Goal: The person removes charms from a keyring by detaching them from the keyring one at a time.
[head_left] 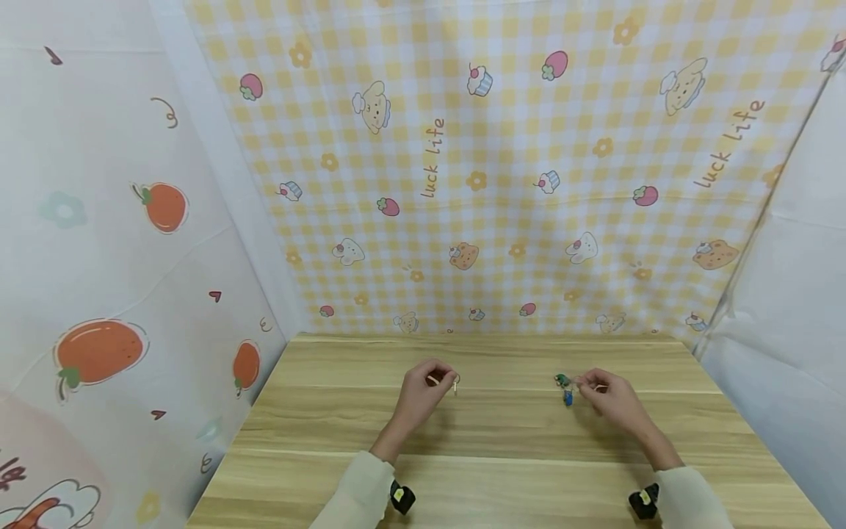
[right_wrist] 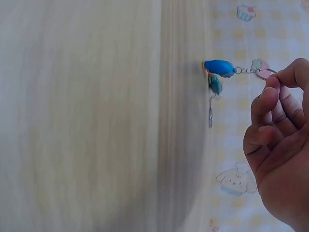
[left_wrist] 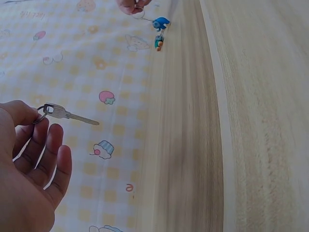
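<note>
My left hand [head_left: 423, 391] pinches a small metal split ring between thumb and index finger, above the table. A silver key [left_wrist: 72, 116] hangs from that ring, its blade pointing away from the fingers in the left wrist view. To the right, my right hand [head_left: 615, 402] pinches the ring [right_wrist: 266, 73] of a keychain with thumb and index finger. A short chain links this ring to a blue figure charm [right_wrist: 219, 67]. Close beside the blue charm is a green figure charm [right_wrist: 216, 85] with its own chain [right_wrist: 210, 113].
Both hands are over a light wood-grain table [head_left: 502, 426]. Behind its far edge hangs a yellow checked cloth [head_left: 502, 242] with printed cartoons. White printed cloth [head_left: 198, 257] borders the left side, and plain white cloth [head_left: 780, 308] the right.
</note>
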Demonstrator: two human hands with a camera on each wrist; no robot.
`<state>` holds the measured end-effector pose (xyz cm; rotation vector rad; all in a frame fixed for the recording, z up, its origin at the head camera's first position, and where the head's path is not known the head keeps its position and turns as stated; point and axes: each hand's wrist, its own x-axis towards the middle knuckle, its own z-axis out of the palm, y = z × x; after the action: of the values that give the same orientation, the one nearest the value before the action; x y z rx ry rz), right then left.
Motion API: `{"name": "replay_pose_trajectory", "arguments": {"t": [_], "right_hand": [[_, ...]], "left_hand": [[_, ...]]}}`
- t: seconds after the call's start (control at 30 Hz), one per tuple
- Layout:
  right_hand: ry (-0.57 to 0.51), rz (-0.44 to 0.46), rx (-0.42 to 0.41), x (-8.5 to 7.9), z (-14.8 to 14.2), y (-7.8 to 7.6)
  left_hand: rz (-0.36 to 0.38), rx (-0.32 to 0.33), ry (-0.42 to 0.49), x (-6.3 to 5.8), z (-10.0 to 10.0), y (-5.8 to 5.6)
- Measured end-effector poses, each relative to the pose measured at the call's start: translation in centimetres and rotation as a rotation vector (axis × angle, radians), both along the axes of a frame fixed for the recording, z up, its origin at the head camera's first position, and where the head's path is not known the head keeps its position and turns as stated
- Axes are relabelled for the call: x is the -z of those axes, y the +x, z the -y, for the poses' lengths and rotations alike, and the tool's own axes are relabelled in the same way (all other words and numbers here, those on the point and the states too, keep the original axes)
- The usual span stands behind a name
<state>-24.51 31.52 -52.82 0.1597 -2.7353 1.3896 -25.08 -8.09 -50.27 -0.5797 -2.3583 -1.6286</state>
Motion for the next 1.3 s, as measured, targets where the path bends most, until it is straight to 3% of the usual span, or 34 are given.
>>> {"name": "replay_pose_trajectory", "arguments": {"t": [0.47,0.97,1.3], "right_hand": [[0.034,0.029,0.035,0.9,-2.5,0.0],[0.122,0.101,0.060,1.7,-3.6,-0.1],[0.146,0.139,0.081,1.6,-3.5,-0.3]], "left_hand": [[0.117,-0.004,0.007,0.4,0.7,-1.1],[0.291,-0.025,0.187,3.3,2.7,-2.1],[0.337,-0.140,0.084,5.5,4.3,-2.5]]}}
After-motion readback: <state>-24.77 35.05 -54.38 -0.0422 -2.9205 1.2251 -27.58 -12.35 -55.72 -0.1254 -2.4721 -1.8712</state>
